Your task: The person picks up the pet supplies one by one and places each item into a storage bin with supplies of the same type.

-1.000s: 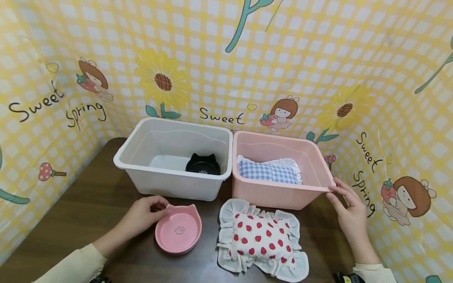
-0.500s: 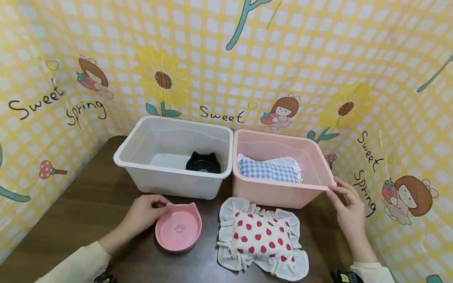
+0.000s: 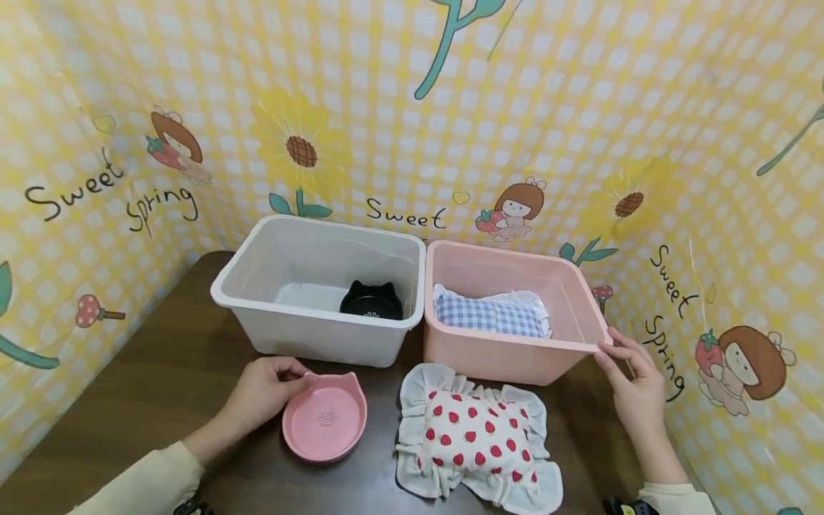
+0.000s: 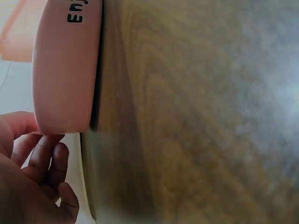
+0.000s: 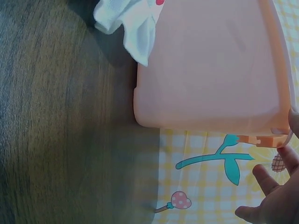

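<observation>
My left hand pinches one ear of a pink cat-shaped bowl with a paw print inside. In the left wrist view, the bowl's side stands beside my fingers, with dark lettering on it. My right hand grips the rim at the front right corner of a pink plastic bin, its thumb in front. A blue checked cushion with white frills lies in that bin. Between the hands, a frilled strawberry-print cushion rests on the table.
A light grey bin stands left of the pink bin, their rims close together. Inside it sits a black cat-shaped bowl. A yellow checked cloth backdrop rises behind and beside the dark wooden table.
The view shifts slightly. Both hands keep their places on the pink bowl and the pink bin, and nothing else visibly moves.
</observation>
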The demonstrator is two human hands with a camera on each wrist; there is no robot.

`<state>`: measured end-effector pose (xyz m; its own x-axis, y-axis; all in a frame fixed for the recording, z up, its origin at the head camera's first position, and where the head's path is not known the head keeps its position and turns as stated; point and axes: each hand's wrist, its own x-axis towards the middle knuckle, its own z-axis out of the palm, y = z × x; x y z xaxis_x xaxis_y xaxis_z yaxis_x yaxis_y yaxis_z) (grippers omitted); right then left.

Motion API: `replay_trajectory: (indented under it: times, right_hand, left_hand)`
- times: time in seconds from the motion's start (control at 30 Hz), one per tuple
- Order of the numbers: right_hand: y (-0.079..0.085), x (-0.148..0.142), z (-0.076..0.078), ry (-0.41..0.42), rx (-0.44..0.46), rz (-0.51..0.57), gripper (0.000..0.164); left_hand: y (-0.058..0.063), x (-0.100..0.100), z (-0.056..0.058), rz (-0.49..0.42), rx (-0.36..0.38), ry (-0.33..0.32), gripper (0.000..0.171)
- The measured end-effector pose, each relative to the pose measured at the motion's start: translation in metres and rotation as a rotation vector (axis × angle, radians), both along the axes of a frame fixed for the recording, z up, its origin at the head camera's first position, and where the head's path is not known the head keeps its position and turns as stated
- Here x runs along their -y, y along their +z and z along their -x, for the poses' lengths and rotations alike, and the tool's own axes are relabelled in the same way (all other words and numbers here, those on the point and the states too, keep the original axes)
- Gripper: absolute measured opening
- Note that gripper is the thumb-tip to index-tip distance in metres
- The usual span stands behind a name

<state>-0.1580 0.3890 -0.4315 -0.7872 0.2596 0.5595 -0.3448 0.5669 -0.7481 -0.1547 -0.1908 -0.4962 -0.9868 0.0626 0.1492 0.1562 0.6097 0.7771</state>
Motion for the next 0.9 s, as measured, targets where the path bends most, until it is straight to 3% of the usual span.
replay_trajectory:
  times: [0.13,0.23,0.43,0.67,0.9]
  right_hand:
    - [-0.002,-0.001,-0.004,-0.005,0.013,0.001,0.018]
    - [-0.002,-0.001,-0.002,0.000,0.010,-0.001,0.019]
    - [-0.001,0.001,-0.002,0.001,-0.007,-0.001,0.018]
    - [-0.004,0.001,-0.003,0.004,-0.015,0.005,0.019]
    - [-0.001,0.003,-0.002,0.002,-0.018,0.015,0.018]
  left_hand:
    - [0.001,0.001,-0.005,-0.014,-0.019,0.006,0.007]
    - [0.009,0.004,-0.008,-0.009,-0.039,0.019,0.008]
    - [0.037,0.011,-0.017,-0.013,-0.050,0.013,0.005]
    - [0.067,0.025,-0.027,0.080,-0.091,0.044,0.006]
    - [0.105,0.035,-0.034,0.111,-0.159,0.045,0.009]
